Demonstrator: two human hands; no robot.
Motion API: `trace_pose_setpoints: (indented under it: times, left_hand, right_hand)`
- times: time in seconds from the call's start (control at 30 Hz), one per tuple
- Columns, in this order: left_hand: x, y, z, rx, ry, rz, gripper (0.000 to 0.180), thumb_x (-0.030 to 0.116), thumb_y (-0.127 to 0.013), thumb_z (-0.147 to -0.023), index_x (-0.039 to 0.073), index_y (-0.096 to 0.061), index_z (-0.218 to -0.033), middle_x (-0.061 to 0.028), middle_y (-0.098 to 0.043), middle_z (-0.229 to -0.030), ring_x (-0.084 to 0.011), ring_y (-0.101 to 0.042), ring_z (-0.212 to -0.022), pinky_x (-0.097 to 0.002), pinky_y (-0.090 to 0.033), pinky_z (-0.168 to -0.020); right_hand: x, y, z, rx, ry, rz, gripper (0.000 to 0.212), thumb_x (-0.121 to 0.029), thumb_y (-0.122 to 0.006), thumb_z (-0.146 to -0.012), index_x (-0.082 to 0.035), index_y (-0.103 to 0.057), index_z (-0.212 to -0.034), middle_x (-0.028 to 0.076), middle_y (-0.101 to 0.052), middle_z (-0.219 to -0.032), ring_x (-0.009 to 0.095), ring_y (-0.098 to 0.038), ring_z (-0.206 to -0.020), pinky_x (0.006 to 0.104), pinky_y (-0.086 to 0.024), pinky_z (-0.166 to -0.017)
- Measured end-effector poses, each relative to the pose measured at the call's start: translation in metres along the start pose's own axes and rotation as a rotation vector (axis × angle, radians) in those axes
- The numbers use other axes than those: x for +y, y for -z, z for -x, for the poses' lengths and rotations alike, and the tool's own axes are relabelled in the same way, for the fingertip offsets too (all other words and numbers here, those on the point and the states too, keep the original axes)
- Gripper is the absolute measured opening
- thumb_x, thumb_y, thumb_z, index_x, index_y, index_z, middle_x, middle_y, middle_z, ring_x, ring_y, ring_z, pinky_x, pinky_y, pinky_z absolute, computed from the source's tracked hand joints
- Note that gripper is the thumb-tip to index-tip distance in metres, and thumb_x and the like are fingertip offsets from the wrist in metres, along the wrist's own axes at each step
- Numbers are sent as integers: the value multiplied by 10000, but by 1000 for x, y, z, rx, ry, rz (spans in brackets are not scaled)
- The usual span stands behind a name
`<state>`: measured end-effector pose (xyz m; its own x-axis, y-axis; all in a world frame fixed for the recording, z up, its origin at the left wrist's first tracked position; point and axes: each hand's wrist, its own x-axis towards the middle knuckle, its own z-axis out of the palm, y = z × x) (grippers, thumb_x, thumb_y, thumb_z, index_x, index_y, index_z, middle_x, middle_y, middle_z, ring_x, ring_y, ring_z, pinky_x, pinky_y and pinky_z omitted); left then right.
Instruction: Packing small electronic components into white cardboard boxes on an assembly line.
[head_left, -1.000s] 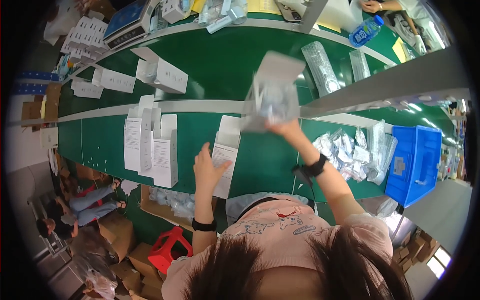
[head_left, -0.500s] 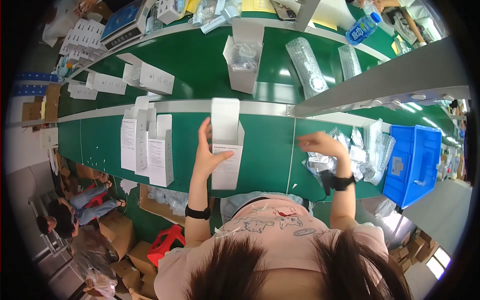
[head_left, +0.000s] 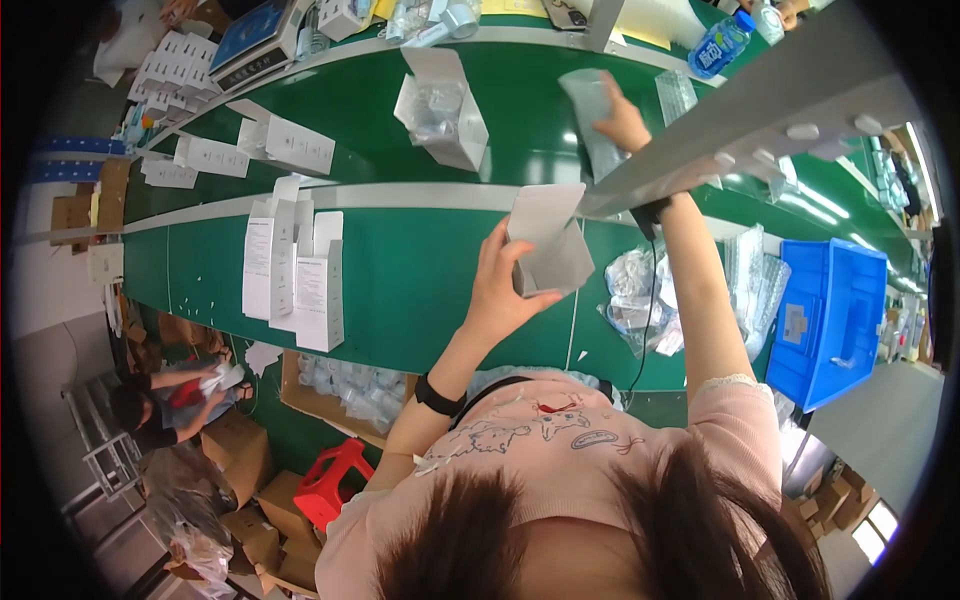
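Observation:
My left hand (head_left: 500, 285) is closed around an open white carton (head_left: 565, 268), tilted above the front of the green table, its flap raised and its inside looking bare. At the far side of the metal rail, my right hand (head_left: 624, 118) grips the right edge of a bubble-wrap pouch (head_left: 588, 118), which is slightly blurred; what the pouch contains cannot be made out. To its left stands another open white carton (head_left: 462, 140) with clear plastic-wrapped contents showing at the top. A second bubble-wrap pouch (head_left: 676, 95) lies to the right of my hand.
Several open white cartons (head_left: 318, 290) stand at the left of the table. Plastic-bagged parts (head_left: 632, 290) and a blue bin (head_left: 832, 320) are at the right. A thick metal beam (head_left: 740, 115) crosses beside my right arm. A bottle (head_left: 722, 45) stands behind it.
My right hand has gone from above the bagged parts, forward over the rail, to the bubble-wrap pouch. My left hand has moved the carton rightward and tipped it.

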<state>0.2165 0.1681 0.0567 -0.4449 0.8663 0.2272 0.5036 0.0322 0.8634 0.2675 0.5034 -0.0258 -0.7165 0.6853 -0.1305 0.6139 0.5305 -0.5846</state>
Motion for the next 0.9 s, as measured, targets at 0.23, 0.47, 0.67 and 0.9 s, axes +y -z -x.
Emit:
trace_pose_setpoints:
  times: [0.23,0.47,0.67,0.9]
  left_hand:
    - [-12,-24,34,166,-17,96,756,113,-820,-489,109,-303,-1041,-217,-337,-1288,-381,-409,-1113,-413,-388,-890]
    - [-3,-45,47,301,-74,98,736,102,-807,-540,89,-247,-1017,-234,-320,-1305,-366,-443,-1094,-389,-412,-866]
    - [7,-42,66,349,111,14,735,111,-808,-549,67,-247,-1021,-228,-319,-1309,-360,-451,-1090,-388,-414,-863]
    - [12,-44,83,249,-18,-374,752,134,-820,-536,43,-268,-1038,-219,-378,-1234,-361,-467,-1051,-387,-406,-864]
  right_hand:
    - [30,48,199,1164,-201,-930,723,-56,-602,-706,-83,-208,-1312,183,-425,-1205,284,-488,-1037,379,-433,-844]
    - [-140,27,266,1001,50,-1036,849,-37,-704,-652,-64,-148,-1293,147,-326,-1232,256,-399,-1104,361,-332,-946]
    - [-165,-23,274,1021,409,-534,873,-141,-767,-631,-46,-168,-1259,111,-266,-1210,221,-327,-1136,358,-300,-950]
    - [-195,10,284,881,207,-1399,848,-180,-766,-646,-60,-178,-1244,127,-300,-1181,242,-332,-1128,383,-300,-938]
